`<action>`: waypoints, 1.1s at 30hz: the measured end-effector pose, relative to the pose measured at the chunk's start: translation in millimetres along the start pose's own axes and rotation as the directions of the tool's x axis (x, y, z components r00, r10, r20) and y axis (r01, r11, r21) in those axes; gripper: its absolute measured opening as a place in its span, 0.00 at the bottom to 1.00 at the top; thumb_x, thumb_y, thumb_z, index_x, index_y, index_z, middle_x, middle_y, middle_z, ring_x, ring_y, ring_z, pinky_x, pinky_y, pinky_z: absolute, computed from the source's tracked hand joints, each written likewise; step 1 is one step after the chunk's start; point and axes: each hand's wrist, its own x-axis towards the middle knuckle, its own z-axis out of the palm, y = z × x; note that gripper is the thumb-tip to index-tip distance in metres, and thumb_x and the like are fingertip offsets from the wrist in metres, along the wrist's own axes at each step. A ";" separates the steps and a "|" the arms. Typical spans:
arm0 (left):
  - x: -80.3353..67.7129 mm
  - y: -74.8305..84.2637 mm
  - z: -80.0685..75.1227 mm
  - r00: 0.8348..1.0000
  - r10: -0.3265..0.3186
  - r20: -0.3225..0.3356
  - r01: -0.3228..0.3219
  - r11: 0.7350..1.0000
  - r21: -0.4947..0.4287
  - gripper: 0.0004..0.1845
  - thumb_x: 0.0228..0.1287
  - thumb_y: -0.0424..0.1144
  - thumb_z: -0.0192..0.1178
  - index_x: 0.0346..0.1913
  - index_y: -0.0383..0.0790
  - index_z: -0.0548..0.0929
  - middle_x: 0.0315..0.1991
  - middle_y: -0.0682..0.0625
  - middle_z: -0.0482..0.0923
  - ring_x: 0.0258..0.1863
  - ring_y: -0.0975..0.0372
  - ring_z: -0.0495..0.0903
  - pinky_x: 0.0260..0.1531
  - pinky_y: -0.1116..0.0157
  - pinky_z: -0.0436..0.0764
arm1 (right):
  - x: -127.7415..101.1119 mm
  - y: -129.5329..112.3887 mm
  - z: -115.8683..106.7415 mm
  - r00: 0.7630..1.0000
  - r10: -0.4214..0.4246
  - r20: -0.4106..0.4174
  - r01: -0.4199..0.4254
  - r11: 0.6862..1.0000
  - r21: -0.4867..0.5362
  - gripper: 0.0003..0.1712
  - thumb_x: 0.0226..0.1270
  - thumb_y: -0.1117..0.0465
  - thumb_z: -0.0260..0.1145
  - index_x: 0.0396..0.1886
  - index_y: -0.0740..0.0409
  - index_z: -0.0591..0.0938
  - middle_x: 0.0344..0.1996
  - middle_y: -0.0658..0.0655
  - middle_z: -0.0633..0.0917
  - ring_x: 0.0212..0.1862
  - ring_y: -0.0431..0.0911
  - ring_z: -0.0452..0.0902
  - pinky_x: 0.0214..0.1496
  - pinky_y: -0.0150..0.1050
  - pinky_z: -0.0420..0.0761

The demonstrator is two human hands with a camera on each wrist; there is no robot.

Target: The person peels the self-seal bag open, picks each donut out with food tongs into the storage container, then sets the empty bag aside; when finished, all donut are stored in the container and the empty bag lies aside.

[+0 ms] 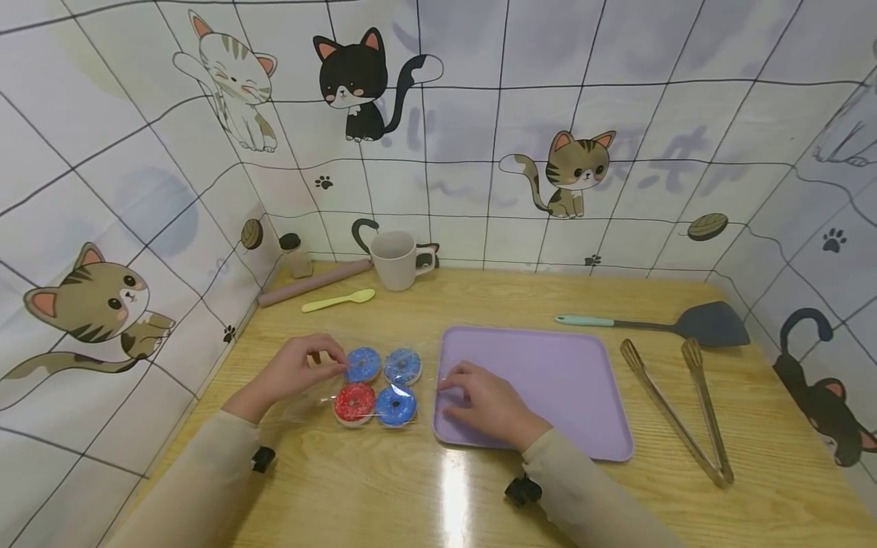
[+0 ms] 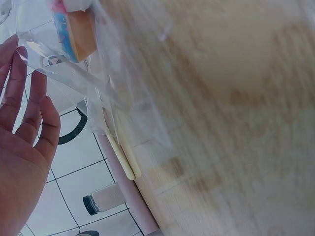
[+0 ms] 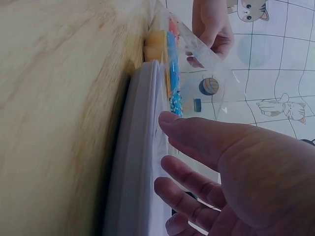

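Several toy donuts, blue ones (image 1: 396,405) and a red one (image 1: 355,403), lie grouped on the table under a clear plastic wrapper (image 1: 301,407). My left hand (image 1: 311,364) pinches the wrapper between thumb and fingertips at the donuts' left side; in the left wrist view the film (image 2: 106,83) stretches from the fingertips. My right hand (image 1: 489,403) hovers over the left edge of the purple tray (image 1: 548,373), thumb and fingers loosely bent and apart. Its fingertips are right at the wrapper's edge, and in the right wrist view the film (image 3: 202,59) rises beyond the thumb.
Behind stand a mug (image 1: 393,260) and a seasoning jar (image 1: 296,255), with a rolling pin (image 1: 315,282) and yellow spoon (image 1: 339,301) in front. A spatula (image 1: 709,325) and metal tongs (image 1: 685,418) lie right of the tray. Cat-patterned walls enclose three sides.
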 end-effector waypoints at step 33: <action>-1.4 6.6 2.8 1.000 0.019 -0.011 -0.019 1.000 0.018 0.05 0.68 0.38 0.70 0.38 0.55 0.86 0.39 0.61 0.85 0.41 0.67 0.80 0.37 0.65 0.77 | -129.5 79.5 -79.1 0.903 0.112 -0.416 -0.181 0.975 -0.130 0.20 0.57 0.63 0.80 0.51 0.51 0.88 0.49 0.50 0.86 0.44 0.48 0.83 0.43 0.49 0.83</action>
